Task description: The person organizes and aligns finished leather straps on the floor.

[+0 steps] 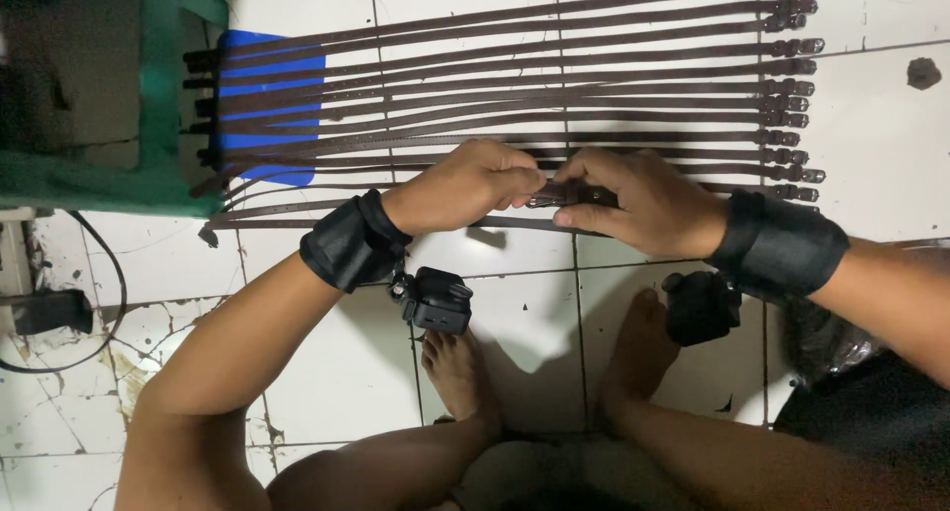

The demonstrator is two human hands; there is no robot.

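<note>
My left hand (465, 186) and my right hand (638, 202) meet over one dark brown leather strap (564, 193) and both grip it, the left at its metal buckle end. Both wrists wear black bands, each with a small black camera (435, 298) hanging under it. Several more dark brown straps (554, 71) lie in parallel rows on the white tiled floor (881, 125) just beyond my hands, their buckles (792, 105) lined up at the right.
A blue sheet (267, 76) lies under the straps' left ends, beside a green plastic frame (158, 95). A black cable (109, 283) runs along the floor at left. My bare feet (460, 372) rest on the cracked tiles below my hands.
</note>
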